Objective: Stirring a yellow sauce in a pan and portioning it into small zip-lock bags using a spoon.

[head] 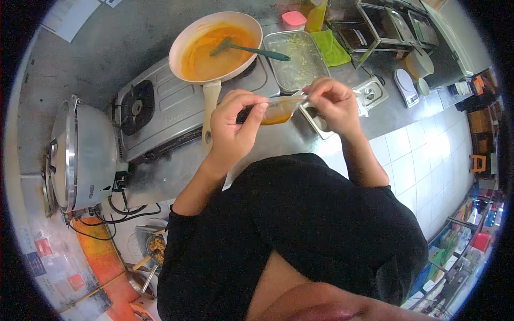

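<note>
Between my hands, raised over the counter's front edge, is a small clear plastic container (280, 112) with orange-brown sauce in its bottom. My left hand (241, 120) pinches its left rim between thumb and fingers. My right hand (330, 103) pinches the rim at the opposite side. Beyond my left hand, a light-coloured frying pan (177, 56) with orange sauce rests on the gas stove (168, 116). A dark green spatula (261, 51) lies across the pan, its head in the sauce. Behind my right hand is a rectangular metal tray (297, 60) with yellowish residue.
A large metal cooker (94, 152) stands left of the stove. Toward the right are a steel container (315, 118), a green cloth (331, 48), a pink-lidded tub (294, 20), a white kitchen scale (406, 86) and a metal rack (369, 24). Cables (132, 214) hang below the cooker.
</note>
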{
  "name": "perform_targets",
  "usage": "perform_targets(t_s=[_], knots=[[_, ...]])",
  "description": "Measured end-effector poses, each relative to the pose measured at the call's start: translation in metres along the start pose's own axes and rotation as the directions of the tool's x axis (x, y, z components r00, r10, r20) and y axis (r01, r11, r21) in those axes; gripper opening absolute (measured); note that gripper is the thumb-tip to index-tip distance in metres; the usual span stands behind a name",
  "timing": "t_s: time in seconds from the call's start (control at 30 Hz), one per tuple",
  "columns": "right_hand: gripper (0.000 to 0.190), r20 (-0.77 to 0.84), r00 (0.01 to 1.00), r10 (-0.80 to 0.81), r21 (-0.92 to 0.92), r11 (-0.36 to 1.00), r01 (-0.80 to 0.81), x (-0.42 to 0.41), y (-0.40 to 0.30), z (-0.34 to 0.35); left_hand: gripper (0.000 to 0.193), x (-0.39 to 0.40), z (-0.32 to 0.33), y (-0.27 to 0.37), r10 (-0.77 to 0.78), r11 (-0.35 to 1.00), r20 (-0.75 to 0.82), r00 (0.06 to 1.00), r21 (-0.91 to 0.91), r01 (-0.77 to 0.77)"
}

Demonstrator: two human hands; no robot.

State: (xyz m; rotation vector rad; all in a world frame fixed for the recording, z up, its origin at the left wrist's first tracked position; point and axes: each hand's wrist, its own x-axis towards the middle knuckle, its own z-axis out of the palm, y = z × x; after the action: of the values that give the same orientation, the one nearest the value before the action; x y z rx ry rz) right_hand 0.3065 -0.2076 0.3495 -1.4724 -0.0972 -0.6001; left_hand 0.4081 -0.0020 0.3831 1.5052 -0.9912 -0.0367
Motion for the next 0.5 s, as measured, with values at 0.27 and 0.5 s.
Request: perform_targets(t_s=[0.27, 0.5], knots=[[0.039, -0.522, 0.818, 0.243, -0.479, 0.71, -0.516, 0.082, 0.162, -0.229, 0.005, -0.023, 0.03, -0.051, 0.019, 0.977, 0.2, 0.98, 0.206, -0.061], [0.074, -0.329, 0.766, 0.552, -0.918, -0.376, -0.124, 0.09, 0.265, -0.26, 0.013, -0.075, 0.029, -0.147, -0.376, 0.922, 0.367, 0.851, 0.238, 0.305]])
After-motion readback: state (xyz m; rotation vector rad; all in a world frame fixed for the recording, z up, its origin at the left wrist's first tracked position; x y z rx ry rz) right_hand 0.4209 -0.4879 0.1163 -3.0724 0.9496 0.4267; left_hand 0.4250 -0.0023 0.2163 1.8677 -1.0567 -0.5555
